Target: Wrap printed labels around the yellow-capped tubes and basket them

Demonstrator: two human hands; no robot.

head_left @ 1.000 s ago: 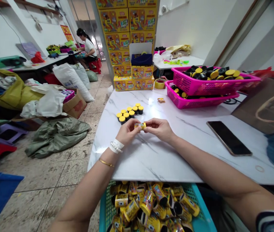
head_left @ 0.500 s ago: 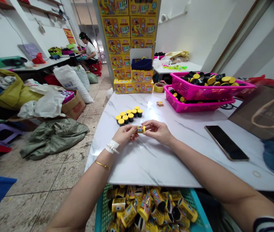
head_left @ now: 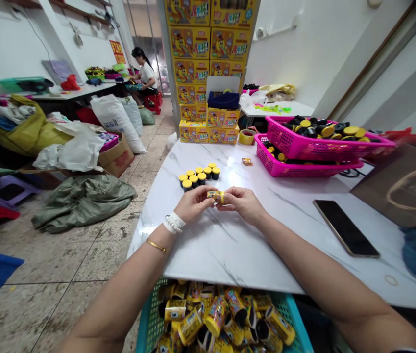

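Observation:
Between both hands, just above the white marbled table (head_left: pixel 208 245), is a small cup with a yellow printed wrapper (head_left: pixel 215 196), lying sideways. My left hand (head_left: pixel 195 203) pinches its left end between thumb and fingers. The fingers of my right hand (head_left: pixel 244 203) close on its right end. Behind my hands stands a cluster of black cups with yellow lids (head_left: pixel 193 179), upright and close together. Below the table edge, a teal basket (head_left: pixel 305 338) holds many wrapped yellow cups (head_left: pixel 217 316) in a loose heap.
Two stacked pink baskets (head_left: pixel 303 142) of black-and-yellow cups stand at the back right. A phone (head_left: pixel 345 228) and a brown paper bag (head_left: pixel 402 181) are on the right. Yellow boxes (head_left: pixel 193 71) are piled behind, beside a tape roll (head_left: pixel 246 137). A person (head_left: pixel 146 76) sits far left.
My right hand has closed in on the right end of the wrapped cup, its fingers now around it. My left hand still holds the other end. The view has shifted slightly.

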